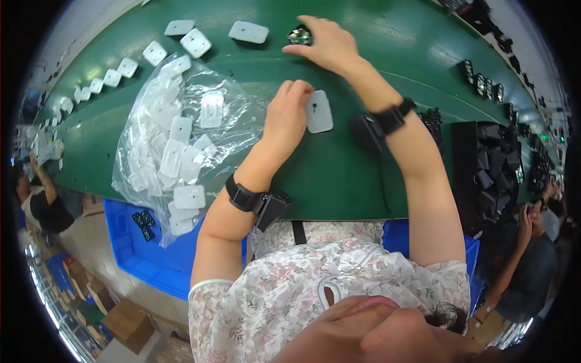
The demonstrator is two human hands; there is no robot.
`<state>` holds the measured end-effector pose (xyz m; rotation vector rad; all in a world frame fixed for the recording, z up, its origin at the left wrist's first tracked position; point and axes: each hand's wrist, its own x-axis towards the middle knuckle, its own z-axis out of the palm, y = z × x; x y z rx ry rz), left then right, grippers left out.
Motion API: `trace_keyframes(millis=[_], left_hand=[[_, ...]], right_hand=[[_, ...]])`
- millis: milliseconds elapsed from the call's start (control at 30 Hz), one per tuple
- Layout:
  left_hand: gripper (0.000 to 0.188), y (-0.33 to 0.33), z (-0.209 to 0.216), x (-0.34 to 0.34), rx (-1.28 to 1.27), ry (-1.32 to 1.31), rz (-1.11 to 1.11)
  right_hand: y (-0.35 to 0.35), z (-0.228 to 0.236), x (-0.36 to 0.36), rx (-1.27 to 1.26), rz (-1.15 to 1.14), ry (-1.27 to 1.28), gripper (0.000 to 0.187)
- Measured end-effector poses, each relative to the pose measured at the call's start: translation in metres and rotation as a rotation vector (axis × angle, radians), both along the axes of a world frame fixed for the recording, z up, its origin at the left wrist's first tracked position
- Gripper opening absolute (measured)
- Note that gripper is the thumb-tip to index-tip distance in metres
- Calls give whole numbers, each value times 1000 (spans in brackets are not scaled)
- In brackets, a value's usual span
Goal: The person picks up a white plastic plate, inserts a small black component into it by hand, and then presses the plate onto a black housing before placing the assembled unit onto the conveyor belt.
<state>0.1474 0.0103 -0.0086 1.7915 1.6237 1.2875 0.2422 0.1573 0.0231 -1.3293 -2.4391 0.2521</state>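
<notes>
My left hand (287,115) is closed, its curled fingertips at the upper left edge of a white plastic plate (321,115). This plate has rounded corners and a small dark mark near its middle. Farther off, my right hand (331,45) has thumb and fingers on either side of a small black part with shiny green and gold innards (300,35). To the left of my left hand, a clear plastic bag (236,100) lies spread with many similar white plates (173,157) in and on it. Each wrist wears a black strap with a boxy device.
White covers (249,32) stand in a curving row along the green table (357,181)'s far left. Dark parts (480,85) line the far right. A black box of black pieces (466,163) stands at right. Below the edge sits a blue bin (136,257). People work at both sides.
</notes>
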Motion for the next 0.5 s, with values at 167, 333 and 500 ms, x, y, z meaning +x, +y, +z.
trace_keyframes(millis=[167,333,500], left_hand=[[8,-4,1,0,20,125,25],[42,-21,14,17,-3,548,100],[54,-33,21,32,-1,661,18]], right_hand=[[5,-10,7,-59,26,238,56],[-50,-7,76,-373,-54,800,46],[-110,-11,136,-259,-81,801,44]])
